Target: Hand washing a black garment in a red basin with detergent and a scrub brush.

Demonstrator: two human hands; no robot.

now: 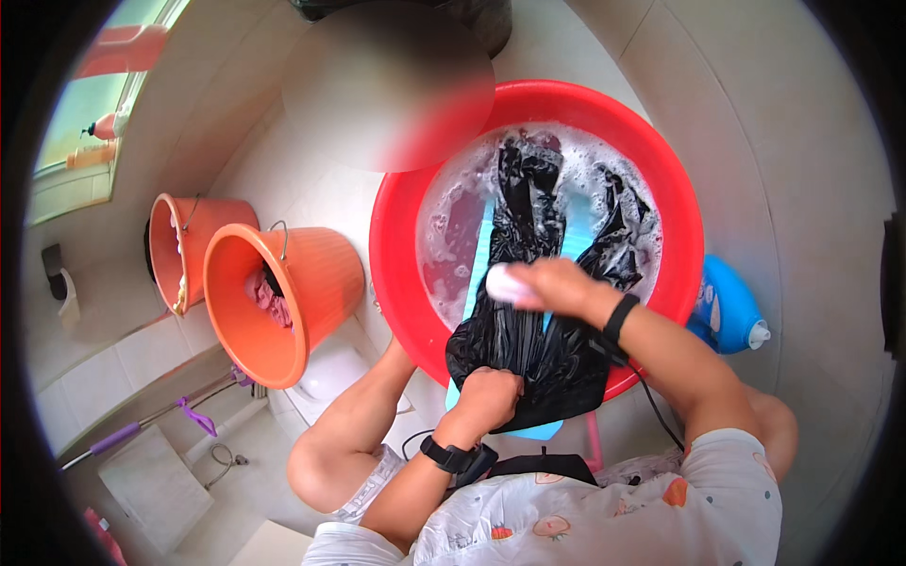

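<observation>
A wet black garment (517, 339) is spread over a light blue washboard (476, 283), which leans in a red basin (396, 233) of soapy water. My left hand (488, 396) grips the garment's near edge at the basin's rim. In my right hand (559, 286) is a whitish oval thing, blurred, perhaps a bar of soap or a brush (511, 284), held just over or on the cloth. The far parts of the garment lie in the foamy water.
Two orange buckets (329, 304) stand at the left, the nearer with pink and black cloth (269, 301) inside. A blue detergent bottle (729, 304) is at the basin's right, beside the wall. A purple-handled pole (117, 437) lies at the lower left.
</observation>
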